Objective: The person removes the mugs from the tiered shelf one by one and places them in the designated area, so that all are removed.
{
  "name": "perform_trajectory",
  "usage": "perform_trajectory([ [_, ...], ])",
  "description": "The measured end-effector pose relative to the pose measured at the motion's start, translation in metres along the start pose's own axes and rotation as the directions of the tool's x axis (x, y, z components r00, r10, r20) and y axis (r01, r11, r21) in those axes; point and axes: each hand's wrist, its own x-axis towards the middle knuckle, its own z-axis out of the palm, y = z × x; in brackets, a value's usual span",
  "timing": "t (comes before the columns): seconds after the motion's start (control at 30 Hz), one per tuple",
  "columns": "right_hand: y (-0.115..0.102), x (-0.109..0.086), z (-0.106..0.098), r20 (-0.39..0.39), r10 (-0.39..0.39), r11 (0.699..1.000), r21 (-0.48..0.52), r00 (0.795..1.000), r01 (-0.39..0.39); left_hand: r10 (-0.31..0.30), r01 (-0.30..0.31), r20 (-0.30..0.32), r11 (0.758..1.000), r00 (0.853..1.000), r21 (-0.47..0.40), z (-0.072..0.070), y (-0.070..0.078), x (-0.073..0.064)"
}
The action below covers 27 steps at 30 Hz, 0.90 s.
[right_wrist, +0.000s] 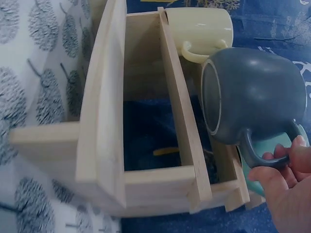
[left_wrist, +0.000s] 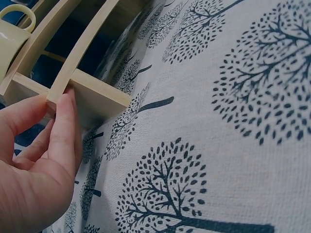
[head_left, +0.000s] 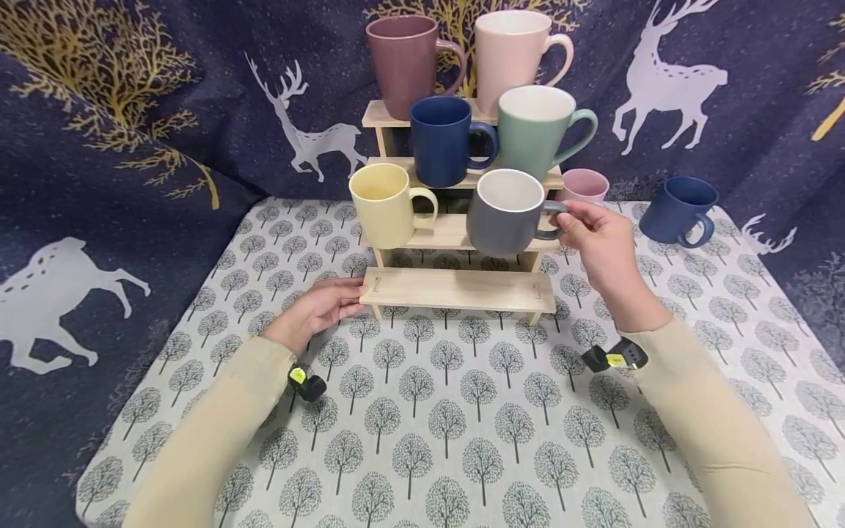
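My right hand (head_left: 601,249) pinches the handle of a grey mug (head_left: 505,216) with a white inside. In the head view the mug overlaps the right end of the step (head_left: 449,233) above the lowest one; its round underside shows in the right wrist view. A yellow mug (head_left: 383,209) stands at that step's left end, its handle toward the grey one. With thumb and fingers my left hand (head_left: 323,304) pinches the left end of the lowest board (head_left: 455,288) of a wooden stepped rack. The left wrist view shows the fingertips (left_wrist: 64,104) at the board's corner.
Higher up the rack stand a navy mug (head_left: 439,143), a green mug (head_left: 531,132), a mauve mug (head_left: 403,66) and a pale pink mug (head_left: 505,59). On the tree-print tablecloth (head_left: 409,455), right of the rack, are a pink cup (head_left: 584,183) and another navy mug (head_left: 673,209).
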Motion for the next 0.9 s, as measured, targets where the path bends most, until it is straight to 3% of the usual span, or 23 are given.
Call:
perform_trajectory([
  [0.2, 0.002, -0.009, -0.025, -0.038, 0.012, 0.989, 0.146, 0.999, -0.006, -0.01, 0.01, -0.004, 1.0, 1.0, -0.016, -0.001, 0.0, 0.0],
  [0.47, -0.001, -0.015, -0.061, -0.066, 0.002, 0.97, 0.245, 0.998, 0.014, 0.002, -0.002, 0.015, 1.0, 1.0, -0.015, -0.001, 0.002, -0.001],
  [0.67, -0.003, -0.016, -0.081, -0.085, -0.006, 0.959, 0.281, 0.996, 0.03, -0.007, 0.007, 0.019, 1.0, 1.0, -0.014, -0.002, 0.001, -0.001],
  [0.9, 0.0, -0.018, -0.101, -0.172, 0.012, 0.956, 0.29, 0.985, 0.039, -0.009, 0.009, 0.015, 1.0, 1.0, -0.011, -0.002, 0.001, 0.0],
])
